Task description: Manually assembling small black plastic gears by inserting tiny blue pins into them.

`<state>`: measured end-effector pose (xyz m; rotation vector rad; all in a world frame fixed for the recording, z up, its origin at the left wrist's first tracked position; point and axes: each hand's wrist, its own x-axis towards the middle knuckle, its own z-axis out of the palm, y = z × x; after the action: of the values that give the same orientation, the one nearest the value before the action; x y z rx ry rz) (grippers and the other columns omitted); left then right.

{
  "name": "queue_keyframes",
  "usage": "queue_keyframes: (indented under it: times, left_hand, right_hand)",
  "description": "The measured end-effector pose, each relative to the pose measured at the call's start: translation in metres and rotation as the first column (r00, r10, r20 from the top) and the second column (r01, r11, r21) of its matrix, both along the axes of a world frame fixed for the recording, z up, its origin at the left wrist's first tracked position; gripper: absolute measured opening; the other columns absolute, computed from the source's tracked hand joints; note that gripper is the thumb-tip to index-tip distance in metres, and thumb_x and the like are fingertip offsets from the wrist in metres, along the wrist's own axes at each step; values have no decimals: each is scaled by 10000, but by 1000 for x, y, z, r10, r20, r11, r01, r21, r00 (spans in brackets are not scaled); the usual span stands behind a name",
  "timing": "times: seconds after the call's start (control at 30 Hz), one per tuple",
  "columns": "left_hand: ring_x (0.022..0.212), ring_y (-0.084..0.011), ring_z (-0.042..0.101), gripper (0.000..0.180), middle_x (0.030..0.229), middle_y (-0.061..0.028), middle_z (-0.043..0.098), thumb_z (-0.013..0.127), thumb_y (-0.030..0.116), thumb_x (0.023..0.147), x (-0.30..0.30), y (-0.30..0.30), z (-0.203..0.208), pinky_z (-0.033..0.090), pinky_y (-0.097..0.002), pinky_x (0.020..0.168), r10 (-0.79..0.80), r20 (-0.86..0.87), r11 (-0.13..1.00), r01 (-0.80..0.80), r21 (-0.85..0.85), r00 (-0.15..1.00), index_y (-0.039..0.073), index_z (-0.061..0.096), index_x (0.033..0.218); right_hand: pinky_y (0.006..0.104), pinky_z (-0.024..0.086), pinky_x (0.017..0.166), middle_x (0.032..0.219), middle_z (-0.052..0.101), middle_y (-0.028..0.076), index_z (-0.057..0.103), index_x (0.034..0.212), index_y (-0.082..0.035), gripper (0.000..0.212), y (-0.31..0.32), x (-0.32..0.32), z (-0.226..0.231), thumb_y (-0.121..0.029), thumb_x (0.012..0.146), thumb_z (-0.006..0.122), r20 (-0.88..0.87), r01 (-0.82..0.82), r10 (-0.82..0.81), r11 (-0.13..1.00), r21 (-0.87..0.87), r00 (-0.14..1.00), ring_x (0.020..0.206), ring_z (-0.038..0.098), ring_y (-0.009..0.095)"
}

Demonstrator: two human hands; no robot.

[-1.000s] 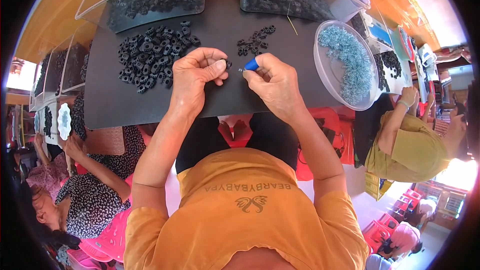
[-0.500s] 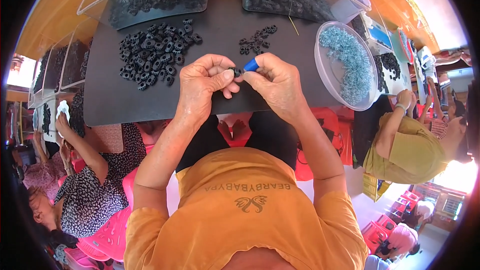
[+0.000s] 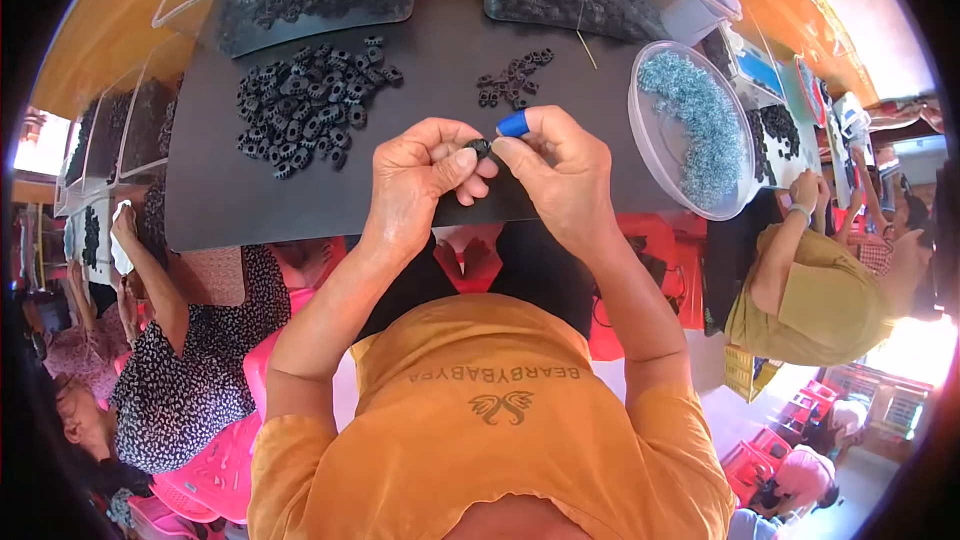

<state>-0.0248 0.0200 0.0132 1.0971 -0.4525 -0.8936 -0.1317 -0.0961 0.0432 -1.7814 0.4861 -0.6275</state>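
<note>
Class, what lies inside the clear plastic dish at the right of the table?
The dish holds a heap of small light-blue pieces; anything beneath its top layer is covered and cannot be seen.

I'm looking through one fisheye camera, the left of a head-worn pair, facing steeply down on both hands from above and close by. The table is spreading beneath and beyond them, the orange shirt is filling the near side, and the wide lens is bending in people well out to either side of the hands.
</note>
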Motion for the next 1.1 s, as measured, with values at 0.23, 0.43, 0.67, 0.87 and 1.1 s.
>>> queue_keyframes:
  times: [0.23, 0.43, 0.67, 0.87, 1.1]
  left_hand:
    - [639, -93, 593, 133, 806, -81, 662, 573, 5, 894, -2, -2, -2, 507, -213, 606, -22, 55, 999, 24, -37, 998, -34, 591, 1020]
    - [653, -87, 595, 142, 827, -78, 659, 573, 9, 898, -5, -2, -7, 511, -213, 631, -103, 78, 992, 108, -59, 992, -28, 583, 1035]
    - [643, -89, 594, 143, 809, -90, 667, 589, 22, 890, 1, -9, -13, 501, -208, 614, -23, 23, 998, 24, -63, 999, -11, 587, 1029]
    - [636, -95, 592, 149, 818, -101, 669, 602, 42, 886, 1, -9, -14, 489, -206, 605, -11, 10, 999, 12, -43, 1000, -24, 586, 1018]
    - [645, -84, 589, 180, 813, -88, 665, 618, 50, 882, 0, -8, -15, 489, -203, 612, -27, 31, 998, 28, -48, 999, -19, 581, 1044]
  right_hand:
    - [239, 451, 572, 757, 637, 70, 566, 817, 21, 92, -9, -1, -10, -24, 828, 645, -21, -98, 98, 995, 21, 995, 636, 580, 97]
    - [222, 436, 564, 710, 642, 41, 582, 798, 12, 127, -22, -5, 4, -70, 814, 677, -103, -122, 187, 887, 446, 977, 636, 563, 70]
    - [278, 462, 653, 777, 639, 88, 617, 848, 6, 115, -48, -16, -33, -72, 785, 673, -33, 240, -254, 945, -222, 967, 714, 601, 168]
    - [375, 456, 692, 797, 588, 109, 631, 875, -28, 184, -56, -4, -26, -50, 705, 698, -77, 116, -205, 780, -615, 976, 770, 552, 287]
    - [401, 442, 687, 819, 561, 105, 620, 839, -48, 201, -58, 0, -24, -124, 687, 729, -132, 23, -227, 574, -818, 965, 822, 528, 293]
